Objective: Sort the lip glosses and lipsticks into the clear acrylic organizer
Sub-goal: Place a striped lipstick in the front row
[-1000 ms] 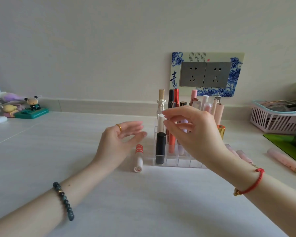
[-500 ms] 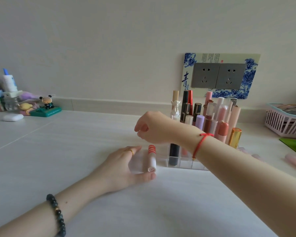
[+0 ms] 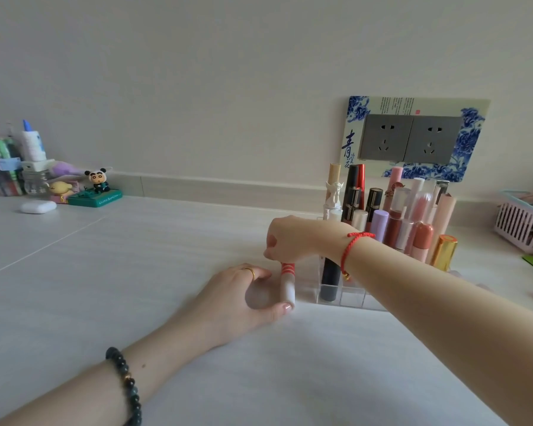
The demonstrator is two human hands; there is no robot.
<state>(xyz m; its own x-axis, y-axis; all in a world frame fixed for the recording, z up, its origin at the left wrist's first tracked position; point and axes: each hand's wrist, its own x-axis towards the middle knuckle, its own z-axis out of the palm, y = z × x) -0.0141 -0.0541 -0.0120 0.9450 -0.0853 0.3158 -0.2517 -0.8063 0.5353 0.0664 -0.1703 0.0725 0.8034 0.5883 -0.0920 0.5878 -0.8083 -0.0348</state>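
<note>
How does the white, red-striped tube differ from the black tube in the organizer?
The white tube lies on the table, outside the organizer; the black tube stands upright inside it. The left hand and right hand hold the white tube; neither holds the black tube. Both are slim cylinders.

The left hand point(image 3: 243, 298) lies low on the bench point(image 3: 136, 272), its forearm stretched in from the lower left, with a dark bead bracelet point(image 3: 126, 382) at the wrist and a gold ring point(image 3: 249, 271) on one finger. Its fingers point(image 3: 260, 275) and thumb curve toward each other, the thumb tip pressed to the near end of a striped tube point(image 3: 288, 287) lying between them. The right forearm reaches across from the right edge, a red cord bracelet point(image 3: 350, 250) round the wrist. The right hand point(image 3: 299, 239) hangs knuckles-up just above the left fingers, its fingertips curled down and pinching the tube's far, red-banded end.
</note>
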